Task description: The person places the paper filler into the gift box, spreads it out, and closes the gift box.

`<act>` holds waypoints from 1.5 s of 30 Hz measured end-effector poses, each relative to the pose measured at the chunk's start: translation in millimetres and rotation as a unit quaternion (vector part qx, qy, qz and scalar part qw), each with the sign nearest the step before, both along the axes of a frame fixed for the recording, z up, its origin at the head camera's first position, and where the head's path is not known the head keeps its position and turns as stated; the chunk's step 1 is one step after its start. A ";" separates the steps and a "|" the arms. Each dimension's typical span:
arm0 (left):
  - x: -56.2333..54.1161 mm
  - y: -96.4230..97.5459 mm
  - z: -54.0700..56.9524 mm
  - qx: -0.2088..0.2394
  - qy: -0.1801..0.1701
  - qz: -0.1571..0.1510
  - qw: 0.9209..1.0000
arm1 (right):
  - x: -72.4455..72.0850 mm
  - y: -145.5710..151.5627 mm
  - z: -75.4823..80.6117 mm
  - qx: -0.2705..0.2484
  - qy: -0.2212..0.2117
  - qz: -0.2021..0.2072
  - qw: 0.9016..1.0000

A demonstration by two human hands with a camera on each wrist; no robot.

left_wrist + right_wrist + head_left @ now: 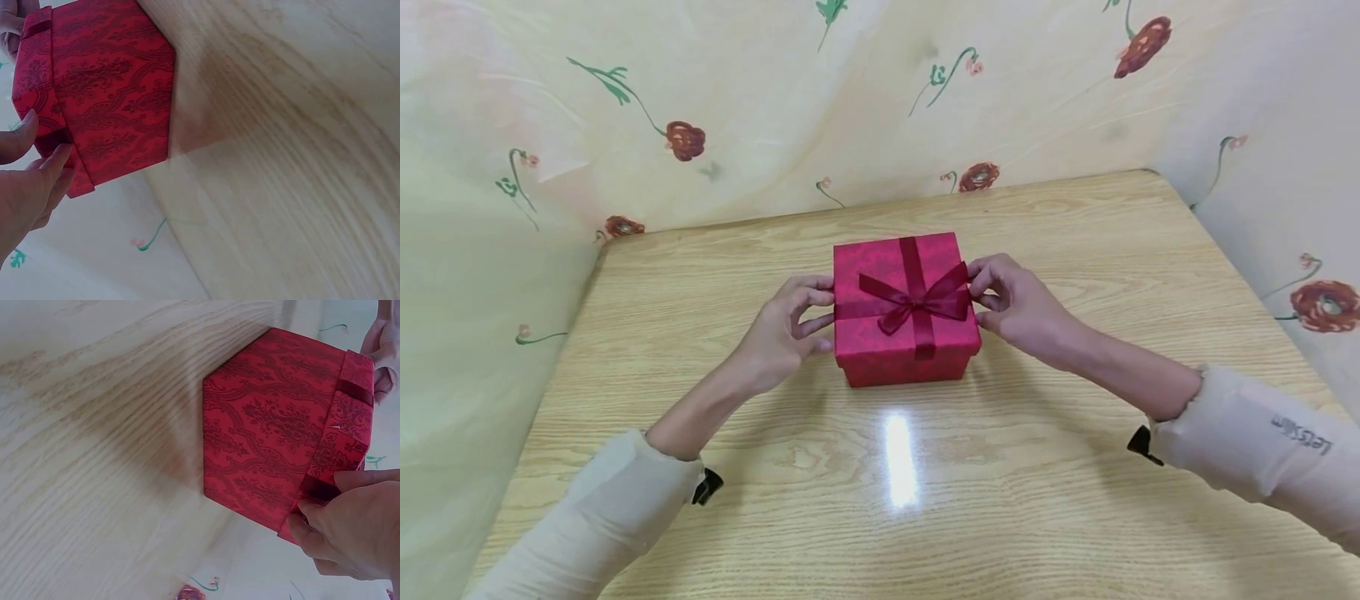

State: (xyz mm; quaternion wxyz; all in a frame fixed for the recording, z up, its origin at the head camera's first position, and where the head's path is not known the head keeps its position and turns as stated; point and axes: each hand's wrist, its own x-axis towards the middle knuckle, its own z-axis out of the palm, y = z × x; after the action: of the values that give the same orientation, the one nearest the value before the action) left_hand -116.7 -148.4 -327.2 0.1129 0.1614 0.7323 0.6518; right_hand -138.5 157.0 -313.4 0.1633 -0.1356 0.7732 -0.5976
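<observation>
A red patterned gift box (904, 372) stands on the table with its lid (880, 337) on. Dark red ribbon crosses the lid and ends in a bow (916, 307) on top. My left hand (778, 337) holds the lid's left side, thumb towards the front corner and fingers spread along the rim. On the opposite side, my right hand (1026, 308) holds the lid with bent fingers and thumb at its edge. Both wrist views show the fingertips on the lid's side band, over the ribbon, above the box's bare lower wall (262, 425).
The light wood table (760, 517) reaches back to a floral cloth (760, 108) hanging behind it and along both sides. A bright light reflection lies on the wood in front of the box. Pale sleeves cover both forearms, with a black strap end near each cuff.
</observation>
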 end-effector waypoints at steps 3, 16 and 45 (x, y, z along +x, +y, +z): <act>1.1 0.1 -3.6 -0.001 -0.002 0.000 1.000 | 0.8 -0.8 -3.9 -0.006 0.005 0.000 1.000; 4.0 0.4 -12.6 0.002 0.002 -0.001 1.000 | 4.2 -1.9 -13.2 0.009 0.027 0.003 1.000; 13.2 -14.9 1.5 -0.243 0.116 0.056 0.961 | 2.4 21.8 -5.3 0.108 0.091 -0.018 0.990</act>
State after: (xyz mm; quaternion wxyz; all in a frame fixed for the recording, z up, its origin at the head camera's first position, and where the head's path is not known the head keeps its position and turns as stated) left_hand -103.5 -163.3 -325.7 0.0262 0.1623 0.8847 0.4361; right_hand -136.1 178.8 -318.7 0.0958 -0.1571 0.8471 -0.4985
